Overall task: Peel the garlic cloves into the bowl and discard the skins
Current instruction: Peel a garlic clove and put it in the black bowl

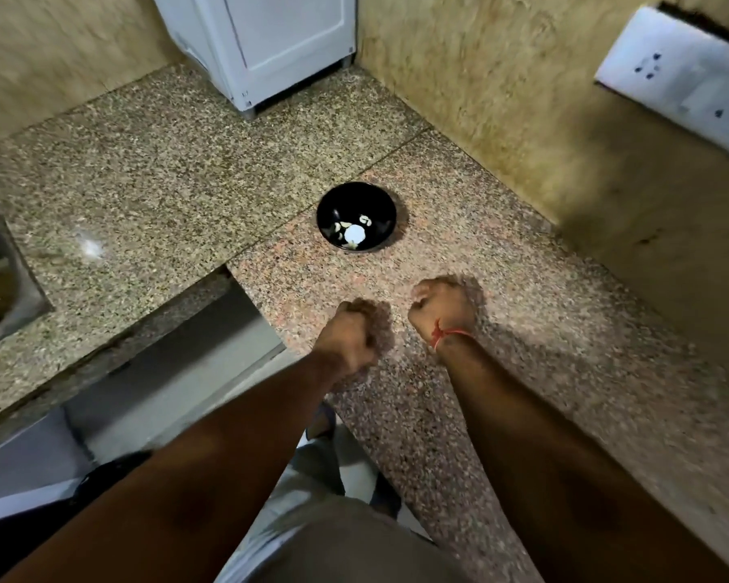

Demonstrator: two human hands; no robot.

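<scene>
Curling fingers hide whatever both hands [396, 326] hold; cloves could miss the black round bowl [356, 216] at twelve o'clock.

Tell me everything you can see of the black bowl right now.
The black bowl is small, round and glossy; its material cannot be told. It stands upright on the speckled granite countertop, just right of a seam in the stone, beyond both hands and apart from them. Inside, toward the near side, lie a few pale garlic pieces, one rounder and brighter than the rest. Nothing but the counter touches it.
</scene>
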